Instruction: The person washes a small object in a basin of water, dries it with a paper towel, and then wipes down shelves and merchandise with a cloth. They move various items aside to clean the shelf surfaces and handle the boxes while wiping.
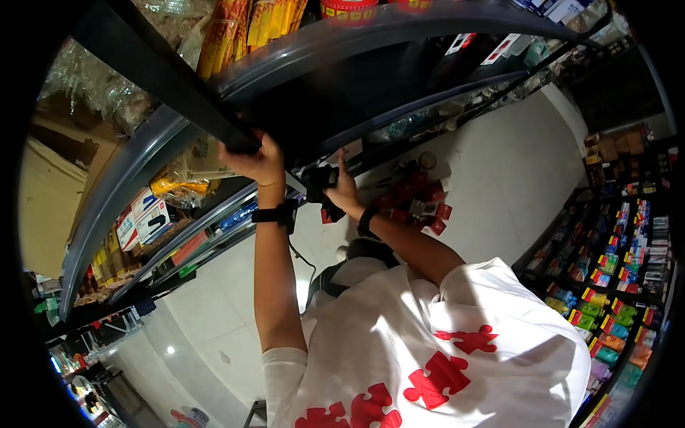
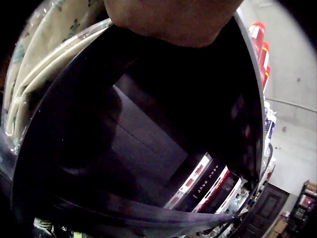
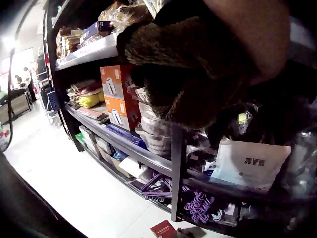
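My left hand (image 1: 260,164) grips the black shelf post (image 1: 178,82) at the shelf's curved front edge. In the left wrist view the same hand (image 2: 173,20) shows at the top, over a dark shelf board (image 2: 143,134); its fingertips are hidden. My right hand (image 1: 344,189) holds a dark brown fuzzy cloth (image 3: 188,74) beside the shelf, a little lower than the left. The cloth is bunched and hangs below the hand in the right wrist view, covering part of the shelf behind. Black and white boxes (image 2: 198,186) stand at the far end of the dark board.
Red boxes (image 1: 435,214) lie on the pale floor (image 1: 499,185) by the shelf foot. Lower tiers hold orange boxes (image 3: 116,99), purple hangers (image 3: 198,206) and a white packet (image 3: 252,161). Yellow packs (image 1: 271,21) fill the top tier. Stocked shelves (image 1: 614,264) line the right side.
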A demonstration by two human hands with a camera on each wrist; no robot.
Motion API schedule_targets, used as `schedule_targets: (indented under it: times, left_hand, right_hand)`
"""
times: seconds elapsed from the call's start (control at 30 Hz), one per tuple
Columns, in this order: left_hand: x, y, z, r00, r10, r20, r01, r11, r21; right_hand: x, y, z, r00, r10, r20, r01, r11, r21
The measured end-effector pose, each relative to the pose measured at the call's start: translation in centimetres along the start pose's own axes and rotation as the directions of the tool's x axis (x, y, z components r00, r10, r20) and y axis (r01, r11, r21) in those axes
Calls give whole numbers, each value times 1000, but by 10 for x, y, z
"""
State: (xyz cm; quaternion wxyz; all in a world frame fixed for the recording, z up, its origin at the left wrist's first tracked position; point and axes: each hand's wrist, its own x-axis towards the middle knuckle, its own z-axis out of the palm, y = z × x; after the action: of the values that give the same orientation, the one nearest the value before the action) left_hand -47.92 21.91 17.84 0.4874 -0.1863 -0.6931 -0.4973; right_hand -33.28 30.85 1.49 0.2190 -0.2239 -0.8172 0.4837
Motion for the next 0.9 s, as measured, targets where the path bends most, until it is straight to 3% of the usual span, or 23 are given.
schedule_targets:
  times: [0.13,0.2,0.3,0.43,0.57,0.63,0.7,0.77,0.83,0.9]
  left_hand:
    - [0,2,0,999,-38,7,38,999,1]
    - [2,6,-1,1000,-17,10,18,999,-33]
    - [2,4,-1,1000,2,5,-2,1000,-9]
    - [-4,-7,0,1000,3,8,-3,1000,-8]
    - [-4,-9,1,996,-77,48,83,989,-126]
    - [-3,-8,0,999,-17,28,18,1000,-18]
    - [0,-5,3,1000,-11,-14,11,999,-31]
    - [0,-6,3,998,-6,-56,3,999,-45]
    - [-3,-8,2,999,-28,-25,26,996,-88]
    - [-2,-7,1,1000,-8,-7,8,999,-43]
  right_hand:
    - [1,-1,-5,999,52,4,-52,998,29]
    - [-1,-3,-9,987,141,79,-133,987,-94]
    - [-7,5,-14,990,51,134,-44,998,-54]
    - [-23,25,-37,974,136,178,-133,991,-34]
    - [-41,73,-73,978,189,91,-191,982,12]
    - [-54,88,-106,943,289,162,-280,957,-78]
    - [-78,144,-134,974,162,158,-117,958,-263]
    - [-103,190,-168,932,246,266,-154,934,-324]
    - [-125,156,-211,818,309,485,82,773,-630]
    - [-160,156,-236,827,450,338,-216,808,-549]
